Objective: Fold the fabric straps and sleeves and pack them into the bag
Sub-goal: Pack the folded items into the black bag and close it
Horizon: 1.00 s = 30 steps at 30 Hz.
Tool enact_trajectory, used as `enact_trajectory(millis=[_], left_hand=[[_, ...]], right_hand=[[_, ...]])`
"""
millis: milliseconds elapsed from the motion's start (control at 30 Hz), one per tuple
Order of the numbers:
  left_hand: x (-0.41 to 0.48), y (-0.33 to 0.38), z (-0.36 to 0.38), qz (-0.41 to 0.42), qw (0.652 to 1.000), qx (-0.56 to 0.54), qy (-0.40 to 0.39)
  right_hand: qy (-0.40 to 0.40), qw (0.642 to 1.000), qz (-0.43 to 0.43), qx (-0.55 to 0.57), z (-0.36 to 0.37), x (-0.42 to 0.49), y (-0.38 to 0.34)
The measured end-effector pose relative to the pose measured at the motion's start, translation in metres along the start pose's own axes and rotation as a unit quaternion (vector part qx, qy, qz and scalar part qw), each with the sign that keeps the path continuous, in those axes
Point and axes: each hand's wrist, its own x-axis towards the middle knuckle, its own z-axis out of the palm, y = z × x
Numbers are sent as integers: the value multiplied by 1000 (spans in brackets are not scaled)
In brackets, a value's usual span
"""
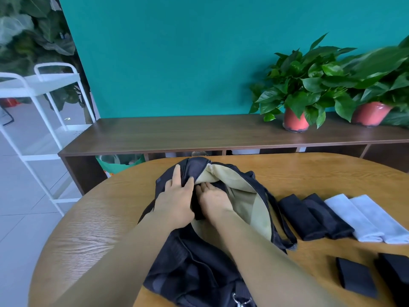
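A black bag [194, 269] with a beige lining [243, 196] lies open in the middle of the wooden table [88, 229]. My left hand [177, 200] grips the bag's left flap and holds the opening apart. My right hand [212, 200] is inside the opening, fingers straight, pressing on a dark fabric piece [197, 207] that is mostly hidden. To the right of the bag lie two folded black sleeves [301, 218] [327, 218] and two folded white sleeves [354, 218] [380, 218] side by side. Two folded black straps [356, 278] [396, 273] sit nearer the front right.
A dark wooden sideboard [177, 131] runs behind the table with two potted plants [296, 89] [374, 85] at its right end. A white metal cart [44, 107] stands at the left. The bag's carry strap [285, 231] loops onto the table beside the black sleeves.
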Motion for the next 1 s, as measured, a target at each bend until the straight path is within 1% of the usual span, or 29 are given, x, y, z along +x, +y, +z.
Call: enact_trajectory(millis=[133,200,267,333,400,467,533,567,600,633,667,700,733,800,1000], left_hand=[[-13,12,0,-25,999,32,-20],[-20,19,2,-35,998,48,-31],[-28,25,4,-47,996,60,-37],[-36,31,4,-60,995,69,-42],[-42,35,3,-71,994,73,-46],[-46,41,2,-69,993,79,-52],[-50,46,1,-66,992,88,-56],[-50,47,1,-65,992,93,-55],[-51,49,1,-64,992,98,-55],[-52,50,1,-64,991,102,-54],[-52,51,2,-64,991,106,-52],[-52,51,2,-65,991,110,-50],[-53,52,3,-65,990,113,-50],[-54,52,3,-67,990,116,-49],[-59,48,3,-75,989,117,-49]], right_hand=[[46,998,-22,-29,-33,-30,7],[73,996,-18,-41,-57,-55,11],[115,992,-12,-52,-71,-75,20],[141,989,-18,-27,-80,-96,30],[201,979,-13,-22,-91,-121,43],[265,964,7,-28,-97,-157,59],[285,956,62,-40,-94,-197,79],[272,955,102,-56,-90,-215,88],[228,959,146,-84,-87,-233,97],[138,964,197,-112,-85,-249,103],[27,961,242,-130,-82,-263,108],[-60,948,282,-136,-79,-273,111],[-120,931,315,-141,-76,-281,113],[-165,915,329,-163,-71,-287,113],[-178,921,262,-229,-72,-279,114]])
